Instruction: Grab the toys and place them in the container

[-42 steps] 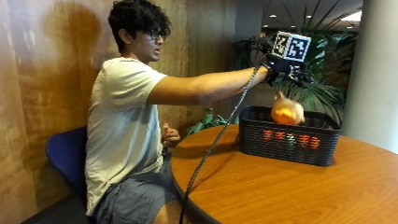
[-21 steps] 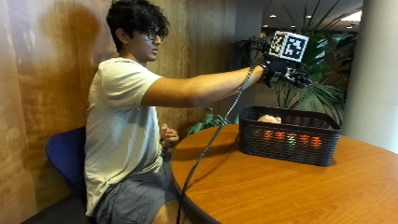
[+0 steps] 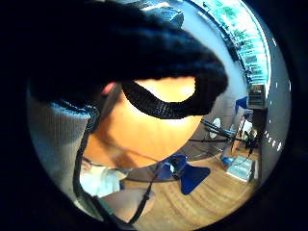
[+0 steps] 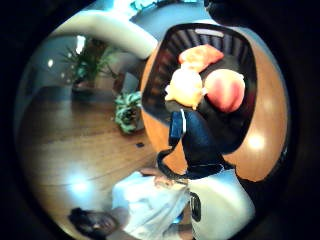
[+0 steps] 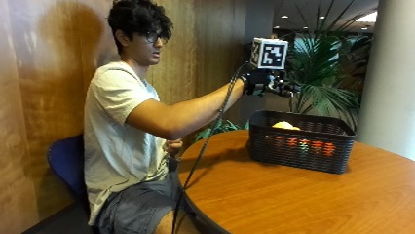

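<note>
The gloved right hand point(image 5: 262, 82) is raised above and just to the near side of the black container point(image 5: 301, 141), and it holds nothing; its fingers point(image 5: 285, 88) look spread and relaxed, though the outside view is too small to be sure. In the container lie the toys point(image 4: 187, 87): a yellow one, an orange one and a pink one side by side. No toy shows on the round wooden surface point(image 5: 285, 195), so the task looks finished or nearly so.
</note>
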Demonstrator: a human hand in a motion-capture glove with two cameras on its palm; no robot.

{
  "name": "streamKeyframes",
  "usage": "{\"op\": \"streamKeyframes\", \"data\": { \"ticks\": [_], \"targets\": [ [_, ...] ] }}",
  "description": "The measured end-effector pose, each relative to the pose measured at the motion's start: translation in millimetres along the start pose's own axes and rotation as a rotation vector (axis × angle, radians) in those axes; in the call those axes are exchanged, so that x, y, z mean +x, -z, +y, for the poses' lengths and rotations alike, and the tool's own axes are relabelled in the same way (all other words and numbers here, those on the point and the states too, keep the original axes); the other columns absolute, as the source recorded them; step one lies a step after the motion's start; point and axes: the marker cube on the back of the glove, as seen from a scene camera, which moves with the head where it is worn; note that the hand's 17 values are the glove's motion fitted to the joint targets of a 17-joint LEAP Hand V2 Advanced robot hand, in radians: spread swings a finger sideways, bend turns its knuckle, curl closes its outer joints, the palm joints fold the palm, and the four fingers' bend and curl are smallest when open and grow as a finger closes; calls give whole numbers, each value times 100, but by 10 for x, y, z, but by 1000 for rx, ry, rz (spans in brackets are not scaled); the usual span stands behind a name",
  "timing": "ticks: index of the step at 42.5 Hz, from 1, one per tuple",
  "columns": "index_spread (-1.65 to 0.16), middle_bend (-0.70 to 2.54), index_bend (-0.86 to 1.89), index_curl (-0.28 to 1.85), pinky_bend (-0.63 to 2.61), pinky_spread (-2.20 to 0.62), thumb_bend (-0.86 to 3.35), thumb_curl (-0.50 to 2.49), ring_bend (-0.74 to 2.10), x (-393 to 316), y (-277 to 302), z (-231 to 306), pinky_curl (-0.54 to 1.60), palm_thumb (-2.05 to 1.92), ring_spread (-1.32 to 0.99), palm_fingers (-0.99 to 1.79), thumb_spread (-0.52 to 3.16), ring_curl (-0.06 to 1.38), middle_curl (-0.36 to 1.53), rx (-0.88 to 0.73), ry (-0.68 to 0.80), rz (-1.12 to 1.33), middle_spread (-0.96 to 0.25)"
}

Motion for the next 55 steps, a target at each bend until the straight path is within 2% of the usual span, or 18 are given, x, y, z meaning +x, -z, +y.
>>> {"op": "streamKeyframes", "data": {
  "ticks": [6, 20, 35, 45, 52, 55],
  "targets": [
    [-31, 12, 22, 51, 108, 11, -1, 51, 18, 130, -126, 313, 31, 17, 8, -8, 136, 45, 30, 57, -43, 6, 5],
    [-32, 14, 25, 51, 104, 11, -1, 45, 19, 405, -550, 985, 30, 17, 7, -6, 138, 43, 26, 7, -102, -23, 5],
    [-33, 14, 28, 51, 102, 12, -1, 42, 17, 431, -591, 1510, 30, 18, 7, -6, 138, 40, 24, 46, -115, -3, 4],
    [-33, 14, 29, 51, 101, 12, -1, 40, 18, 468, -630, 1732, 30, 19, 7, -6, 138, 38, 24, 64, -140, -17, 5],
    [-33, 15, 30, 51, 101, 12, -1, 39, 18, 629, -703, 1750, 30, 19, 7, -6, 138, 37, 24, 56, -173, 101, 5],
    [-33, 14, 30, 51, 100, 12, -1, 39, 18, 606, -697, 1742, 30, 19, 7, -6, 138, 37, 23, 62, -172, 8, 4]
  ]
}}
